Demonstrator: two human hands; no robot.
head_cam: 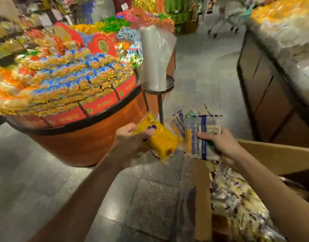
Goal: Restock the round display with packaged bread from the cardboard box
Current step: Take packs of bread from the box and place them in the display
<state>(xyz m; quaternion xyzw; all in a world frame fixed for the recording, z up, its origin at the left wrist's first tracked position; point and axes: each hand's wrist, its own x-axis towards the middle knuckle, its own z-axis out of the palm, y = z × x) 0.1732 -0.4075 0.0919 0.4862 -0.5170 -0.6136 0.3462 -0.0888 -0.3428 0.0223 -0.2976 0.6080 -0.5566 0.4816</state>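
Observation:
My left hand (129, 138) grips a yellow bread packet (160, 140) in front of the round display (83, 137). My right hand (222, 145) holds a fan of several clear packets with blue stripes (197, 133), just above the near corner of the cardboard box (272, 154). The box at lower right holds many more wrapped packets (237, 203). The round display is an orange-brown tub with a red band, stacked with rows of gold and blue packets (76, 79). The picture is blurred by motion.
A metal stand with a roll of plastic bags (155, 56) rises beside the display, its pole just behind my hands. A long dark counter (265, 88) runs along the right. A shopping cart (225, 21) stands far down the tiled aisle.

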